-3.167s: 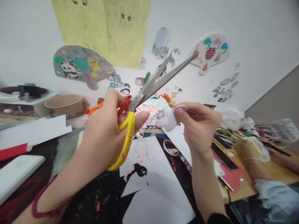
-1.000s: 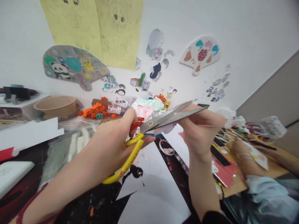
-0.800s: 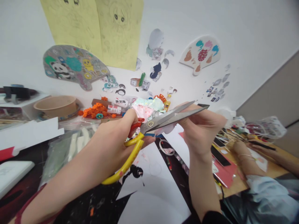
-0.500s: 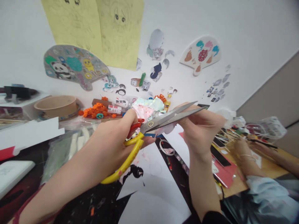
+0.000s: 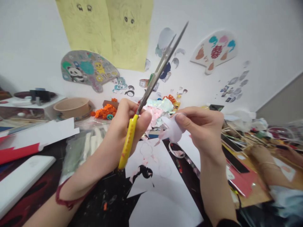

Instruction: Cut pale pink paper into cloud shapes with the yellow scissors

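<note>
My left hand (image 5: 124, 129) is closed on a pair of scissors (image 5: 153, 80) with yellow handles, its long metal blades pointing up and slightly right, nearly together. Between the thumb and fingers of my right hand (image 5: 201, 127) is a small pale paper cutout (image 5: 174, 129) with torn pinkish edges. The blades stand apart from this paper. Below both hands lie white paper sheets (image 5: 163, 201), with faint drawn outlines, pink scraps and a black cut shape (image 5: 145, 171) on them. A roll of clear tape (image 5: 176, 149) rests to the right of the scraps.
Crumpled pastel paper (image 5: 161, 108) and orange flowers (image 5: 106, 111) lie along the wall. At left are a round tan container (image 5: 72, 107), a plastic bag (image 5: 80, 148) and a white box (image 5: 26, 179). Another person's arm (image 5: 267, 164) rests on the wooden table at right, near a phone (image 5: 235, 159).
My left hand has swung the scissors from pointing right across my right hand to pointing upward, away from the paper. The paper cutout now shows more fully. The view has shifted slightly left.
</note>
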Motion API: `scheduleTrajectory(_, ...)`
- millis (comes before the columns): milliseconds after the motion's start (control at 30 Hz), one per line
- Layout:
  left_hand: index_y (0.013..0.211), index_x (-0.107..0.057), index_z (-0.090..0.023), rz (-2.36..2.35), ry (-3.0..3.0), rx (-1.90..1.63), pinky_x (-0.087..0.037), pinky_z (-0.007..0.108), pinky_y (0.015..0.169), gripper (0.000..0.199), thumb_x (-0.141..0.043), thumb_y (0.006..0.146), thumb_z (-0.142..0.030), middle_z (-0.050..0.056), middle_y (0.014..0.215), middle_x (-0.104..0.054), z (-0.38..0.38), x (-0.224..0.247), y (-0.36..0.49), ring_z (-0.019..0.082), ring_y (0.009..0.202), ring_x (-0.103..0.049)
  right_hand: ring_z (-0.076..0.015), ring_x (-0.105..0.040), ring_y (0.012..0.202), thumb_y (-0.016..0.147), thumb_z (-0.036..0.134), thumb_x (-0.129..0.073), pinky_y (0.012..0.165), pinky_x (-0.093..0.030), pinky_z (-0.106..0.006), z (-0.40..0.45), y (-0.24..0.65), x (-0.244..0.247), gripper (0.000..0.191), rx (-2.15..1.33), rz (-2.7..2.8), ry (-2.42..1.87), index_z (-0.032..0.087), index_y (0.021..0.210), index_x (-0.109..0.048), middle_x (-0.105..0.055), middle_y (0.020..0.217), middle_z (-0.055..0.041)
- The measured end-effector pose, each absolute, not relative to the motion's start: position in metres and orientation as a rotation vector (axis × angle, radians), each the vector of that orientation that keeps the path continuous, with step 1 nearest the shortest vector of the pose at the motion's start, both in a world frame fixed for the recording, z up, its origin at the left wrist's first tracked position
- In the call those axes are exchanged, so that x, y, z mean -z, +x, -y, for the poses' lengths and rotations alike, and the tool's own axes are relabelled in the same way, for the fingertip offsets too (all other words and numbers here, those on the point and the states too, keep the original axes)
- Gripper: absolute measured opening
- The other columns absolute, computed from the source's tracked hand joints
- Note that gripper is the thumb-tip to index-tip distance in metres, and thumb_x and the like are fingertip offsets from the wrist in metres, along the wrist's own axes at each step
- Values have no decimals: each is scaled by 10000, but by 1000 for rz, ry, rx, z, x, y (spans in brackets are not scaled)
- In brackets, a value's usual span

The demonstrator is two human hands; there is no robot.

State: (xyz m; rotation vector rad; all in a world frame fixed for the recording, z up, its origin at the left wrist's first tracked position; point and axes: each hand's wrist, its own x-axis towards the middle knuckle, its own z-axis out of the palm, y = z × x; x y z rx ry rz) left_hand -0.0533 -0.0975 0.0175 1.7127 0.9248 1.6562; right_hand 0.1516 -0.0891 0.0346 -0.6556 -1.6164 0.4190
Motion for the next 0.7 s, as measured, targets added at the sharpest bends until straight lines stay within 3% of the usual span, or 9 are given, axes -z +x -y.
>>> scheduleTrajectory(67, 982, -487, -220, -948, 1700, -1634, -445, 273, 588, 325, -644, 895, -490, 18, 877, -653, 104, -22, -50, 128, 725, -579, -92, -632, 578, 789, 238, -790, 539, -520, -241, 89, 151, -34, 46, -477, 1644, -672, 280, 771, -794, -754, 706, 39)
scheduleTrajectory(167, 1010, -462, -221, -878, 1731, -1580, -464, 261, 604, 309, -702, 878, -363, -4, 904, -643, 112, -25, -48, 104, 722, -589, -81, -627, 576, 795, 208, -784, 528, -505, -230, 88, 147, -32, 80, -516, 1670, -648, 284, 809, -803, -760, 721, 46)
scheduleTrajectory(300, 982, -447, -217, -863, 1901, -1565, -436, 266, 571, 336, -732, 856, -343, 11, 997, -632, 111, -19, -47, 77, 659, -509, -94, -661, 671, 815, 171, -761, 591, -523, -238, 87, 139, -31, 122, -512, 1720, -574, 276, 854, -809, -777, 792, 28)
scheduleTrajectory(433, 966, -453, -215, -869, 1961, -1647, -432, 287, 613, 285, -713, 865, -279, 10, 945, -616, 108, -15, -46, 99, 703, -506, -114, -681, 781, 815, 165, -760, 674, -543, -249, 87, 132, -29, 104, -490, 1718, -547, 247, 859, -805, -779, 837, 0)
scheduleTrajectory(700, 991, -446, -217, -859, 1993, -1735, -414, 276, 602, 329, -736, 834, -221, -15, 870, -579, 106, -15, -49, 99, 696, -491, -94, -676, 720, 814, 199, -761, 637, -558, -220, 83, 121, -19, 50, -629, 1612, -579, 234, 850, -765, -746, 805, 17)
